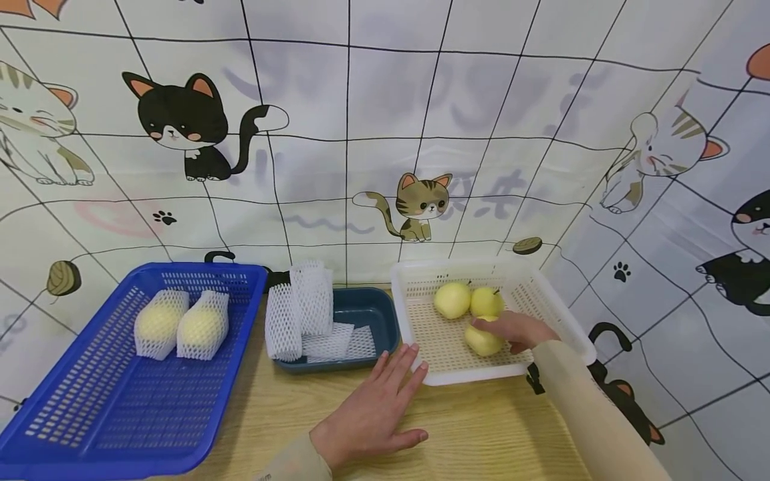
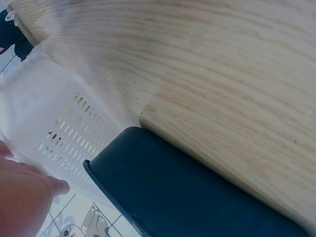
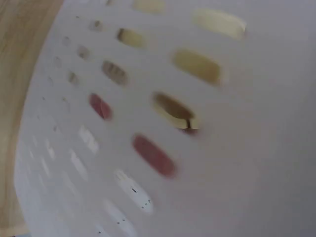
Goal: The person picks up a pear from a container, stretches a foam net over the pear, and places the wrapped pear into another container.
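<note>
In the white basket (image 1: 415, 334) my right hand (image 1: 517, 329) holds a pale yellow pear (image 1: 483, 341), its fingers curled over the top and side. Two more pears, one at the left (image 1: 452, 300) and one at the right (image 1: 486, 302), sit just behind it with their stems showing. My left hand (image 1: 375, 411) is spread flat with fingers straight, fingertips at the basket's near left corner. The left wrist view catches part of that hand (image 2: 24, 197) beside the basket wall (image 2: 74, 128). In the right wrist view the slotted basket wall (image 3: 237, 173) hides most of the right hand.
Left of the white basket, a dark teal tray (image 1: 381, 321) carries several white foam net sleeves (image 1: 284, 324). Farther left stands a blue basket (image 1: 138, 414) with two pears in foam nets, one at the left (image 1: 161, 325) and one beside it (image 1: 203, 326). A cat-print curtain (image 1: 313, 167) hangs behind.
</note>
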Demonstrator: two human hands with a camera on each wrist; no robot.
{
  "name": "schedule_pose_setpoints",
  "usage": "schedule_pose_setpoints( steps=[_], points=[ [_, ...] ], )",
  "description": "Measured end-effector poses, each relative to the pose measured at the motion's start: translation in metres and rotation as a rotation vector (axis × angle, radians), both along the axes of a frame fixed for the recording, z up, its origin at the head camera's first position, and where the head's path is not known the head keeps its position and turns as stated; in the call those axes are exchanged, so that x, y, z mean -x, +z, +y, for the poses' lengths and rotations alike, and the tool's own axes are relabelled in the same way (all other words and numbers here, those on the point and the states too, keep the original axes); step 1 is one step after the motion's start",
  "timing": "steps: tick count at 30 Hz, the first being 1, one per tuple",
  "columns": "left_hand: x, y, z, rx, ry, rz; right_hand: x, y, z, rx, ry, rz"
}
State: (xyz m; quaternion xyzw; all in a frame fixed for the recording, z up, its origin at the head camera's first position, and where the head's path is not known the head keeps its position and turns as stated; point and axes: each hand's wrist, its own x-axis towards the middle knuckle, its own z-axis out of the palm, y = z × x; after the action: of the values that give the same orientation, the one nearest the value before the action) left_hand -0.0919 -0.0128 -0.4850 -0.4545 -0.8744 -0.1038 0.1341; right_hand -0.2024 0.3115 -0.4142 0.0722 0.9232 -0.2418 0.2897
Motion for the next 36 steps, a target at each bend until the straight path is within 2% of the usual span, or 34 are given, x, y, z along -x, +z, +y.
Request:
schedule_pose_setpoints(
  steps=[4, 7, 10, 17, 22, 29, 36],
  points=[
    [0.0, 0.001, 0.0, -0.004, -0.004, -0.001, 0.0, -0.007, -0.003, -0.019, 0.064, 0.003],
    [-0.001, 0.001, 0.0, -0.002, -0.003, -0.002, 0.0, -0.01, -0.006, -0.063, 0.133, 0.046],
    [-0.001, 0.001, 0.0, 0.001, 0.0, -0.003, -0.001, -0.013, -0.009, -0.088, 0.167, 0.104],
    [-0.001, -0.001, 0.0, 0.003, 0.007, -0.005, -0.003, -0.018, -0.008, -0.035, 0.171, 0.187],
    [-0.001, -0.001, 0.0, 0.013, 0.01, 0.007, -0.008, -0.015, -0.002, 0.056, 0.126, 0.255],
    [-0.001, -0.001, 0.002, 0.008, 0.014, 0.014, -0.023, -0.003, 0.001, 0.132, 0.1, 0.414],
    [-0.001, -0.002, 0.003, 0.001, 0.026, 0.015, -0.04, 0.003, -0.004, 0.171, 0.061, 0.524]
  ],
)
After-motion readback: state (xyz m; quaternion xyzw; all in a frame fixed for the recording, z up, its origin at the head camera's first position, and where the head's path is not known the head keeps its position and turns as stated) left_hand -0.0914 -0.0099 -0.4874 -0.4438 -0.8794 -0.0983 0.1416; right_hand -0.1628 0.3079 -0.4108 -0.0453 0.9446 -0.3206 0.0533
